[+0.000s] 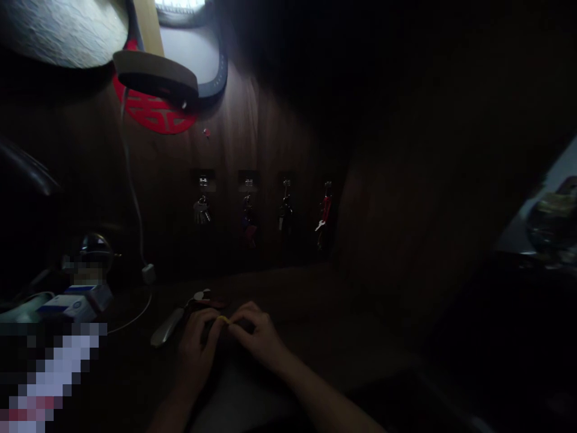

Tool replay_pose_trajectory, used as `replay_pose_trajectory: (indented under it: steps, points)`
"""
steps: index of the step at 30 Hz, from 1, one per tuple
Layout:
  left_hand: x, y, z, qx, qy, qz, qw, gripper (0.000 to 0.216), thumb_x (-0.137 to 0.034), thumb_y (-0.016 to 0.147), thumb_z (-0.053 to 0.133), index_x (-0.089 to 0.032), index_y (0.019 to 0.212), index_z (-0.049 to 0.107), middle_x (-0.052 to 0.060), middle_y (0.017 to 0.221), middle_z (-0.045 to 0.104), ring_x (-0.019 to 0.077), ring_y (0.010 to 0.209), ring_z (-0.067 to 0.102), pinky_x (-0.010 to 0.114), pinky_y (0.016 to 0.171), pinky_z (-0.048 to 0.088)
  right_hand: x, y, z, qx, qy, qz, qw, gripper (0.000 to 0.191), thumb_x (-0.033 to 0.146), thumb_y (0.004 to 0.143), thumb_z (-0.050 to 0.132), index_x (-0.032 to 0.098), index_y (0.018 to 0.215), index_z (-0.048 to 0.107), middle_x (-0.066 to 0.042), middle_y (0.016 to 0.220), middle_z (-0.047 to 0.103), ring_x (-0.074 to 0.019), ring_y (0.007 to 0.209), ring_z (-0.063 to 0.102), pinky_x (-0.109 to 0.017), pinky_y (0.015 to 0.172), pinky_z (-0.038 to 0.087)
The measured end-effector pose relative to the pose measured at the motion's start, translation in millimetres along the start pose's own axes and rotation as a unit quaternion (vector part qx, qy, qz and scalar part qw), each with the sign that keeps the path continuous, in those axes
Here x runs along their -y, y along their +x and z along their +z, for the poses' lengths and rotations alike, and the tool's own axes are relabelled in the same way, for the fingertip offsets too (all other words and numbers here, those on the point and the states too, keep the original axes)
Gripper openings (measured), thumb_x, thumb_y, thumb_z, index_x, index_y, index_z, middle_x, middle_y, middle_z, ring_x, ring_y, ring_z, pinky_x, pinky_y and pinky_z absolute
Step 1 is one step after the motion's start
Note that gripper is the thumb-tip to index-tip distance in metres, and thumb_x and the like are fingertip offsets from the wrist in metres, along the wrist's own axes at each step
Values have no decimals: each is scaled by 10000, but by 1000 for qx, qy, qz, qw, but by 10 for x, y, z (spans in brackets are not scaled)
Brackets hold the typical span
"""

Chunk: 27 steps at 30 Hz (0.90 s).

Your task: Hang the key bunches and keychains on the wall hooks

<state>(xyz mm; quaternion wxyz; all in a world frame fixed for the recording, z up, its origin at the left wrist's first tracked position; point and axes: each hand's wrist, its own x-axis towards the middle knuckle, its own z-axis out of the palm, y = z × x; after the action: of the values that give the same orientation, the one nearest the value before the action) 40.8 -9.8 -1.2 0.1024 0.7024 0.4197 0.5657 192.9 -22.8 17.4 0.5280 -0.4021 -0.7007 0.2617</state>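
Observation:
In the dim light my left hand (201,337) and my right hand (256,331) meet over the dark wooden surface. Between their fingertips is a small yellow item (223,319), too small and dark to name. Both hands pinch it, one from each side. Just beyond my left hand lies a pale, elongated object (167,326) with a rounded end. Close to it is a small item with a round white part (201,295), partly hidden behind my fingers.
Several key bunches hang on wall hooks, among them silver keys (202,210) and a red-strapped key (324,211). A white cable (132,180) drops from a round lamp-like fixture (155,73). Small boxes (74,302) stand at left; a red paper cutout (157,115) is on the wall.

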Motion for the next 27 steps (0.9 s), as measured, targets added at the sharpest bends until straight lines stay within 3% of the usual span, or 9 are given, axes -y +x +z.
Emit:
replay_pose_trajectory:
  steps: [5,10,16,20,24,27]
  points:
    - [16,24,3,34,5,-26,999,243,-424,832,440,-246,870,600,34,925,657,211,914,610,340,812,496,112,123,-147,-70,138,51,987,90,295,700,671,212,671,654,-12,791,645,-163,808,592,-299,779,449]
    - [55,34,18,58,22,-62,996,275,-447,823,427,-253,870,616,22,932,689,208,883,642,323,779,515,166,247,-440,-164,223,93,957,140,330,672,692,199,705,655,-21,849,664,-168,827,593,-312,792,452]
    - [82,33,35,77,28,-84,993,296,-478,799,441,-254,852,627,17,930,701,208,872,651,315,785,516,140,411,-966,-274,242,65,929,211,356,725,638,196,853,690,-44,953,694,-176,922,598,-335,860,442]
    - [54,40,37,106,25,-116,987,325,-499,786,434,-250,865,628,20,963,697,213,921,641,329,840,498,69,610,-1388,-360,178,12,915,204,337,689,667,197,836,689,-27,916,704,-154,883,609,-309,844,450]
    - [40,55,47,119,23,-117,986,328,-506,777,428,-254,844,627,19,951,701,219,920,643,343,849,497,-12,846,-1793,-422,159,-29,892,241,336,655,687,185,842,671,-27,876,707,-139,770,631,-282,735,485]
    - [48,60,57,121,25,-116,985,322,-497,780,426,-257,847,630,19,963,699,220,924,644,347,849,499,-57,998,-2028,-412,167,-13,896,306,387,676,652,176,898,656,-34,832,709,-137,696,630,-255,624,482]
